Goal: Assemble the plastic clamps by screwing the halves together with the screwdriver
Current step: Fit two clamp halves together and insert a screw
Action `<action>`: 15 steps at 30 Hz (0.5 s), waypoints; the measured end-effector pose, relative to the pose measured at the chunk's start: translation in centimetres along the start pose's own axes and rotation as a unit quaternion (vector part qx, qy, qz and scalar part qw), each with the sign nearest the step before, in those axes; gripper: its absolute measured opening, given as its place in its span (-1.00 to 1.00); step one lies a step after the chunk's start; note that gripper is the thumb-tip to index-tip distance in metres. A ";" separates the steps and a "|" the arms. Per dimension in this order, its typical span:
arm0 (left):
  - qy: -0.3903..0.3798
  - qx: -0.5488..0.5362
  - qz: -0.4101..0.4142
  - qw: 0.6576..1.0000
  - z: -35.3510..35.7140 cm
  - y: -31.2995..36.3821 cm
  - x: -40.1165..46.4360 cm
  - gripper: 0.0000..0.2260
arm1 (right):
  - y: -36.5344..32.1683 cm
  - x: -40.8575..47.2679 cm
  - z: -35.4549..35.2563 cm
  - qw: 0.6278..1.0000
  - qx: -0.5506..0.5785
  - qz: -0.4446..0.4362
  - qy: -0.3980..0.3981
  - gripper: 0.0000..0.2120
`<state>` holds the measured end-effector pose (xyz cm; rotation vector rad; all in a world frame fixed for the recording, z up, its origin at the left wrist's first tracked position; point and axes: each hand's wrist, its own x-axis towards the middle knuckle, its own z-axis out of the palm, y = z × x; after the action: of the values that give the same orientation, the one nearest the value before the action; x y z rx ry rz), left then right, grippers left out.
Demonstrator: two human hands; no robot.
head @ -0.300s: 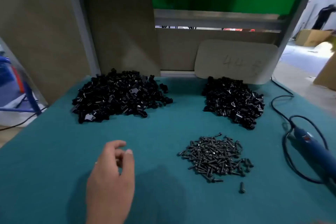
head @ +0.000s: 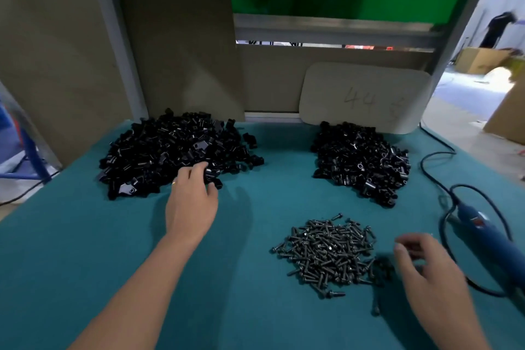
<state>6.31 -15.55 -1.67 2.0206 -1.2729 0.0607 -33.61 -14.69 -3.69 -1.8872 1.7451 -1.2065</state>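
Note:
Two heaps of black plastic clamp halves lie on the teal mat: a larger left pile (head: 170, 150) and a right pile (head: 363, 162). A heap of dark screws (head: 326, 250) sits in front of the right pile. My left hand (head: 193, 202) reaches into the near edge of the left pile, fingers curled among the pieces; whether it holds one I cannot tell. My right hand (head: 426, 270), blurred, hovers at the right edge of the screws with fingers loosely curled. The blue electric screwdriver (head: 483, 236) lies at the right with its black cable (head: 437, 179) looped round it.
Cardboard panels (head: 176, 45) wall off the back and left of the bench. A rounded board marked "44" (head: 366, 98) leans behind the right pile. A loose screw (head: 376, 308) lies near the front. A person stands far off at the upper right.
My left hand has moved forward from the bare mat into the left pile. My right hand has come into view beside the screws.

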 end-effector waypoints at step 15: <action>-0.042 0.126 0.040 0.990 3.8 -1.5 1.8 -0.63 | 2.8 12.3 5.0 0.976 -0.203 0.073 -0.008 -0.53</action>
<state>7.12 -18.88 -4.56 2.2050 -1.4607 0.1839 -32.96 -28.26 -4.16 -1.9244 2.2104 -0.8240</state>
